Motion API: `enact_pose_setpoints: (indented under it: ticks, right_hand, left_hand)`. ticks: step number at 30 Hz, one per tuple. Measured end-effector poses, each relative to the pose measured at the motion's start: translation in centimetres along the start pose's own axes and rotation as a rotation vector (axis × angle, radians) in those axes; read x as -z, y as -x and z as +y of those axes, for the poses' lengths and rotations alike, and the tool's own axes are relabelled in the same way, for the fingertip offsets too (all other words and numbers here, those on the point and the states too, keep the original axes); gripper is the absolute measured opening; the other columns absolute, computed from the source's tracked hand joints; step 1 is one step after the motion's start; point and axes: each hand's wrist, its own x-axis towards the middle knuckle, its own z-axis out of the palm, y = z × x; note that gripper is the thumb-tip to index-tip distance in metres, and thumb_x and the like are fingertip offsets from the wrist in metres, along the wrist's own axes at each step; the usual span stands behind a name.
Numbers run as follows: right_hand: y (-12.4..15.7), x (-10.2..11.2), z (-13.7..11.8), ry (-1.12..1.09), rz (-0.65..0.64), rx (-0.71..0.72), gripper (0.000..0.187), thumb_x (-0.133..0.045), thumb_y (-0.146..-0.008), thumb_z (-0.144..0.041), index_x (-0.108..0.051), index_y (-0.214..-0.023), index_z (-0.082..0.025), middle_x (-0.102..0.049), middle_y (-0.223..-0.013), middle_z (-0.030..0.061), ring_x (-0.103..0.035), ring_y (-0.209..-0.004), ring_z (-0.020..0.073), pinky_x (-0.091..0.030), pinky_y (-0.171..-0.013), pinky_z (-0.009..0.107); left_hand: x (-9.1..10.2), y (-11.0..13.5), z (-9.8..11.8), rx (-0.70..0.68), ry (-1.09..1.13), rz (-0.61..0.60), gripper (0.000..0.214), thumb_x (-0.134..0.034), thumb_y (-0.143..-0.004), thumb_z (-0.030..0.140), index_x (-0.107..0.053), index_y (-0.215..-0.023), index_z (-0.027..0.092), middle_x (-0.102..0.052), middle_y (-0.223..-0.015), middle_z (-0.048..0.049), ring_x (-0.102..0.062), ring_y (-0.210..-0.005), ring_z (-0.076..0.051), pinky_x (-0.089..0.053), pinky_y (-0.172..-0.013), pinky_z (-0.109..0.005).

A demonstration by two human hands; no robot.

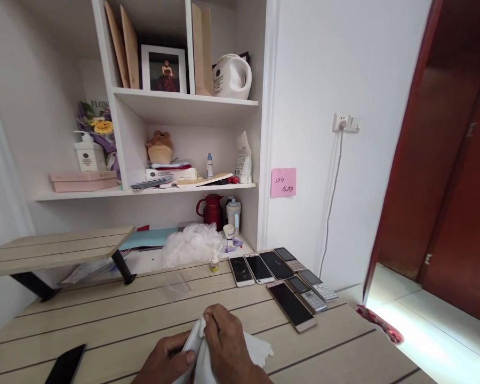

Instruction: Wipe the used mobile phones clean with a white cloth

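Observation:
My left hand (168,360) is closed around a thin, pale, flat thing (189,344) shaped like a phone, its thumb lying on the near side. Most of that thing is hidden by a white tissue (258,349) and by my fingers. My right hand (228,341) pinches the bunched tissue against its upper edge, and the rest of the tissue hangs out to the right and below. Beyond my right hand lie a gold-edged smartphone (291,306), a white smartphone (259,268) and several other phones. A dark phone (66,365) rests left of my left hand.
A small bottle (214,264) and a clear zip bag (174,288) are on the slatted table (124,314). At the left stands a low wooden riser (60,248). Crumpled plastic (194,242) lies under the white shelves (188,98). A cable (332,202) hangs at the wall.

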Motion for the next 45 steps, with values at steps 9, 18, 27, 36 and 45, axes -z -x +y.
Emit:
enact_pose_setpoints:
  ticks: [9, 18, 27, 36, 45]
  right_hand:
    - [1.4, -1.4, -0.2, 0.046, 0.177, 0.085, 0.021, -0.05, -0.096, -0.042, -0.064, -0.1, -0.026, -0.068, -0.083, 0.004, -0.063, -0.072, 0.0225, -0.043, -0.071, 0.033]
    - [0.5, -1.4, 2.8, 0.087, 0.021, 0.077, 0.031, -0.043, -0.102, -0.028, -0.052, -0.074, -0.024, -0.061, -0.067, 0.0, -0.059, -0.062, 0.0171, -0.037, -0.059, 0.028]
    - [0.5, 0.0, 0.6, 0.209, -0.012, 0.182, 0.027, -0.037, -0.099, -0.016, -0.062, -0.091, -0.022, -0.062, -0.08, 0.004, -0.063, -0.07, 0.0194, -0.043, -0.064, 0.03]
    - [1.3, -0.7, 0.4, 0.117, 0.071, 0.193, 0.015, -0.042, -0.095, -0.018, -0.055, -0.099, -0.025, -0.062, -0.083, 0.0012, -0.063, -0.073, 0.0195, -0.046, -0.07, 0.031]
    - [1.2, -0.4, 0.8, 0.089, -0.003, 0.22, 0.02, -0.043, -0.093, -0.015, -0.056, -0.105, -0.024, -0.062, -0.089, 0.0025, -0.064, -0.077, 0.02, -0.047, -0.071, 0.031]
  left_hand:
    - [0.4, -0.3, -0.6, -0.054, -0.08, 0.0, 0.055, -0.065, -0.075, 0.068, -0.07, -0.082, 0.013, -0.054, -0.062, -0.003, -0.044, -0.057, -0.015, -0.033, -0.055, -0.028]
    - [0.5, -0.3, -0.6, -0.013, -0.066, -0.001, 0.061, -0.063, -0.073, 0.072, -0.069, -0.086, 0.012, -0.054, -0.061, -0.0039, -0.045, -0.055, -0.016, -0.031, -0.051, -0.027]
    - [0.2, 0.2, 0.0, -0.012, 0.005, 0.019, 0.059, -0.065, -0.073, 0.07, -0.069, -0.081, 0.012, -0.056, -0.062, -0.0046, -0.048, -0.055, -0.016, -0.033, -0.052, -0.027]
    - [0.1, 0.1, -0.3, -0.065, 0.051, 0.006, 0.054, -0.069, -0.074, 0.063, -0.072, -0.091, 0.012, -0.06, -0.068, -0.0042, -0.049, -0.058, -0.014, -0.038, -0.055, -0.026]
    - [0.2, 0.0, -0.9, -0.054, 0.053, 0.03, 0.055, -0.071, -0.074, 0.061, -0.071, -0.096, 0.011, -0.06, -0.069, -0.0039, -0.049, -0.059, -0.015, -0.037, -0.056, -0.026]
